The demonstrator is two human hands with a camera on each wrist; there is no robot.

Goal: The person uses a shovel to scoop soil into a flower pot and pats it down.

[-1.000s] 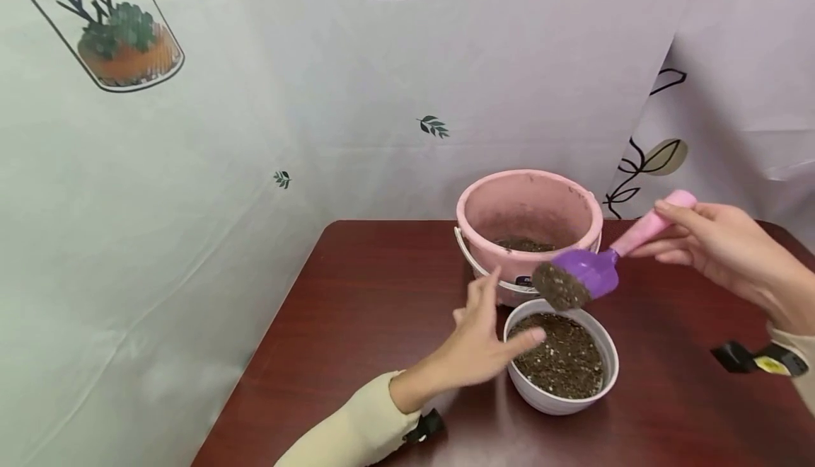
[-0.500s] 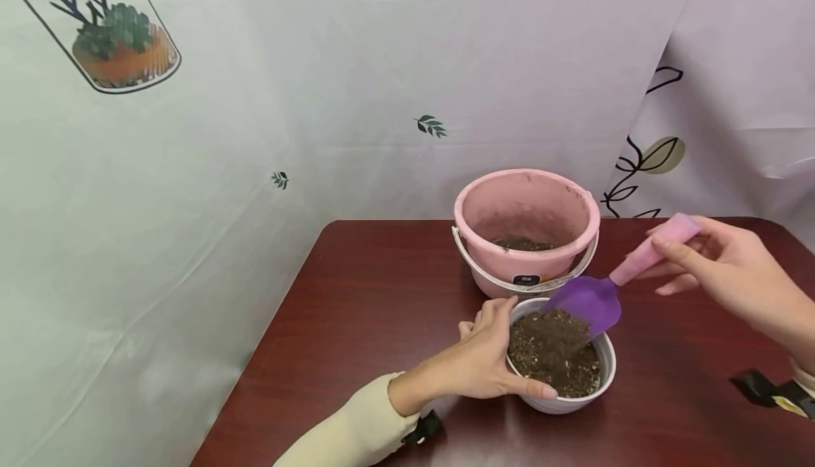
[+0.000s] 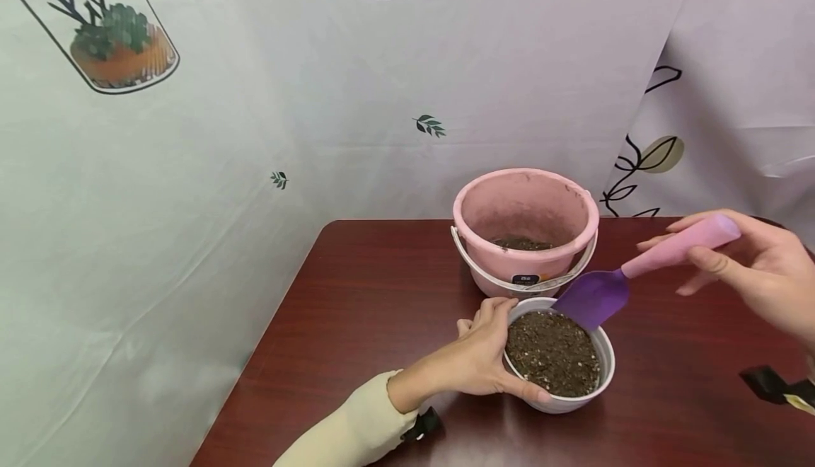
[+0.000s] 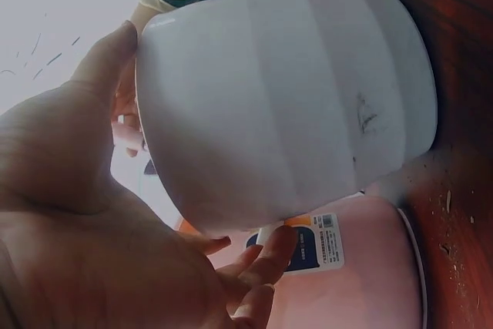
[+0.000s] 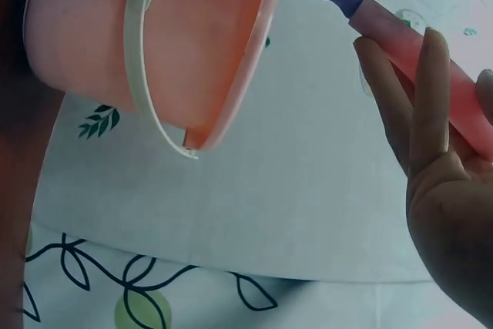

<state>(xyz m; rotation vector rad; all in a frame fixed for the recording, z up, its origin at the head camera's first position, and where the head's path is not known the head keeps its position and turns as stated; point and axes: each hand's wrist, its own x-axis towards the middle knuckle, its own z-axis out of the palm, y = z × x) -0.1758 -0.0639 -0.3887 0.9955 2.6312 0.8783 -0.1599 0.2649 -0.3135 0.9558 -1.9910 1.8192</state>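
A white flower pot (image 3: 567,405) filled with dark, white-flecked soil (image 3: 554,354) stands on the table. My left hand (image 3: 477,361) holds the pot by its left rim, thumb at the near side and fingers at the far side. In the left wrist view the pot's ribbed wall (image 4: 269,105) has a dark smudge. My right hand (image 3: 764,269) pinches the pink handle of a garden trowel (image 3: 678,246). The trowel's purple blade (image 3: 592,297) tilts down over the pot's far right rim, its tip near the soil.
Behind the pot stands a pink bucket (image 3: 499,262) with some soil low inside and a white bail handle (image 3: 470,260) hanging at its front. The dark red table (image 3: 356,290) meets a white patterned cloth backdrop (image 3: 356,99). Soil crumbs (image 4: 454,260) lie on the table beside the bucket.
My left hand has come onto the pot's rim. The trowel has lowered and tipped its soil into the pot; my right hand has shifted right.
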